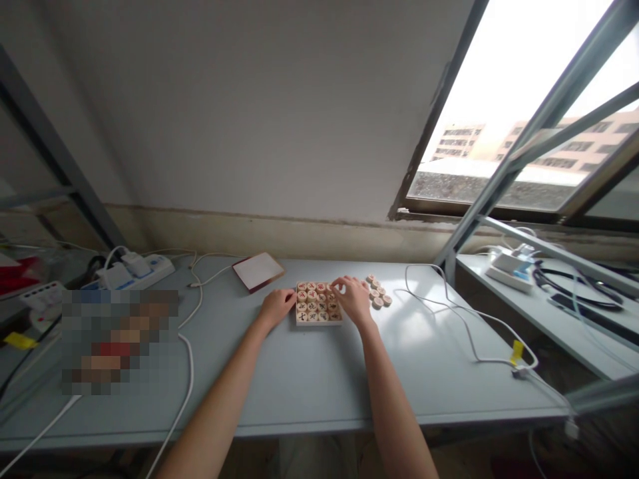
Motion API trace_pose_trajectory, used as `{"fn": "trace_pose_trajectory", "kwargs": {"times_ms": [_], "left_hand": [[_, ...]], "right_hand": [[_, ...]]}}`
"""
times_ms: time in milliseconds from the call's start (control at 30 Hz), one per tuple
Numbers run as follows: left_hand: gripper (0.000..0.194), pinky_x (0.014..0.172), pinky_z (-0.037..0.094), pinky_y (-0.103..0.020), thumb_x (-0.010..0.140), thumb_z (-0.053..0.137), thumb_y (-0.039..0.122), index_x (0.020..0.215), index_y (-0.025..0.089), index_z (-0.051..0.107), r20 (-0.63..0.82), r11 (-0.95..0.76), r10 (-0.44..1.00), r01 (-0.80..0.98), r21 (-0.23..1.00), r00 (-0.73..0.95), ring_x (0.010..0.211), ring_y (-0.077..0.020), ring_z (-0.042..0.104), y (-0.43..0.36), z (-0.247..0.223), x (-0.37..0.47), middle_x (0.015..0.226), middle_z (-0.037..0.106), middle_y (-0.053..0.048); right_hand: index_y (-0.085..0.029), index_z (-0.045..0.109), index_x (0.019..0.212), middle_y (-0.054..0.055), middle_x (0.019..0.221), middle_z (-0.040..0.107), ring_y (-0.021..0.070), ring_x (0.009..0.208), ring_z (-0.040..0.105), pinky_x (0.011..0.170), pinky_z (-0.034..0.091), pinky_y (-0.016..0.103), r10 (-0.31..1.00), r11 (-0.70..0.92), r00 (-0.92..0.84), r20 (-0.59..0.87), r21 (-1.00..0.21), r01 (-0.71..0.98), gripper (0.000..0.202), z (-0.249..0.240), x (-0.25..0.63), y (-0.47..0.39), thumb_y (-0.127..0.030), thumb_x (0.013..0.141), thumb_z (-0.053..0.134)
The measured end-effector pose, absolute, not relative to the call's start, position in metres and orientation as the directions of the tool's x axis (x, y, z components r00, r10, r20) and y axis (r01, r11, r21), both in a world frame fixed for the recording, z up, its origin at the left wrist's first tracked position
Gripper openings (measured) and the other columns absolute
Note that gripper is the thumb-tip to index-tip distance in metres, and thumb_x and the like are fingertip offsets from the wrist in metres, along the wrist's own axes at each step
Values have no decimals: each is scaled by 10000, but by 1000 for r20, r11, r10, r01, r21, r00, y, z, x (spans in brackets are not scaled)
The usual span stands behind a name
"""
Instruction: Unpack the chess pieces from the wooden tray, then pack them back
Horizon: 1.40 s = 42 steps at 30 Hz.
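Observation:
A shallow light box [319, 323] sits mid-table, filled with rows of round wooden Chinese chess pieces [312, 306], red characters at the back and black in front. My left hand [277, 309] rests on the table with curled fingers, its fingertips against the box's left edge. Over the box's right side is my right hand [355, 301], thumb and finger pinched at a piece in the back right; the hand partly hides that piece. Several loose chess pieces [378, 293] lie on the table just right of my right hand.
A box lid [258, 271] lies at the back left. White cables [190, 372] cross the table on the left, and another white cable [469, 309] loops on the right. Power strips [150, 269] stand at the left. Metal frame posts [449, 266] rise beside the table.

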<state>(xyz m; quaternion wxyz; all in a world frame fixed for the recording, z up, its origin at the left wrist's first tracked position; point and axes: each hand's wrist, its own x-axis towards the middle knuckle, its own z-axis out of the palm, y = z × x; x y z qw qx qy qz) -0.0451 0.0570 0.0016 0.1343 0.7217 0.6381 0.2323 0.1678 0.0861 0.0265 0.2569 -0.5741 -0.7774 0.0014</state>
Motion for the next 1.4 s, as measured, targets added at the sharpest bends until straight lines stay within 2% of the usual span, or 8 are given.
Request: {"fn": "trace_pose_trajectory", "kwargs": {"times_ms": [133, 267, 533, 767, 933, 1033, 1167, 1400], "left_hand": [[324, 573, 265, -226, 841, 377, 330, 748, 162, 638, 145, -134, 987, 871, 473, 73, 699, -146, 549, 57, 2, -45, 788, 665, -67], [320, 574, 270, -225, 843, 377, 329, 756, 168, 640, 143, -130, 987, 872, 471, 70, 707, -145, 555, 57, 1, -45, 788, 665, -62], [315, 568, 266, -228, 834, 385, 328, 735, 165, 636, 163, -149, 984, 862, 484, 79, 694, -145, 558, 60, -3, -47, 773, 664, -64], [315, 546, 251, -227, 823, 387, 328, 713, 155, 627, 173, -163, 981, 853, 497, 86, 651, -135, 540, 62, -3, -47, 737, 656, -59], [315, 539, 248, -226, 815, 391, 328, 694, 151, 622, 168, -154, 983, 842, 517, 77, 635, -130, 526, 62, -3, -48, 717, 649, -52], [317, 530, 241, -226, 810, 396, 332, 665, 149, 610, 178, -169, 980, 832, 529, 87, 606, -125, 513, 62, -3, -48, 677, 636, -44], [313, 528, 238, -225, 805, 398, 331, 650, 148, 600, 200, -196, 974, 828, 525, 104, 594, -124, 501, 62, -3, -48, 661, 625, -41], [302, 520, 234, -224, 807, 387, 316, 651, 151, 587, 190, -186, 977, 829, 527, 99, 577, -120, 488, 64, -2, -49, 647, 613, -32]], "right_hand": [[-242, 619, 973, 74, 1051, 557, 227, 972, 420, 772, 238, 351, 866, -50, 192, 462, -302, 952, 267, 17, 190, 97, -276, 819, 403], [-251, 635, 969, 90, 1057, 561, 243, 992, 416, 767, 245, 364, 903, -168, 249, 351, -245, 955, 283, 7, 199, 101, -309, 816, 404], [-220, 661, 836, 87, 849, 636, 256, 940, 450, 839, 183, 411, 897, -1, 109, 428, -245, 969, 262, 7, 185, 97, -360, 793, 444], [-241, 641, 765, 27, 801, 656, 214, 867, 507, 886, 158, 410, 914, 140, 11, 405, -342, 929, 191, 12, 176, 94, -373, 773, 503], [-253, 640, 792, 12, 830, 657, 198, 840, 535, 865, 236, 364, 876, 257, 21, 482, -503, 825, 290, 29, 176, 90, -488, 775, 471], [-250, 638, 844, 12, 862, 652, 175, 796, 549, 795, 306, 309, 877, 427, -171, 449, -564, 707, 295, 36, 174, 88, -493, 759, 493], [-250, 636, 826, 14, 862, 636, 183, 844, 528, 778, 307, 303, 843, 534, -376, 386, -504, 679, 250, 36, 168, 84, -464, 713, 574], [-249, 625, 831, 12, 868, 623, 188, 865, 508, 752, 292, 300, 865, 497, -398, 304, -418, 760, 216, 27, 163, 82, -425, 710, 594]]}}
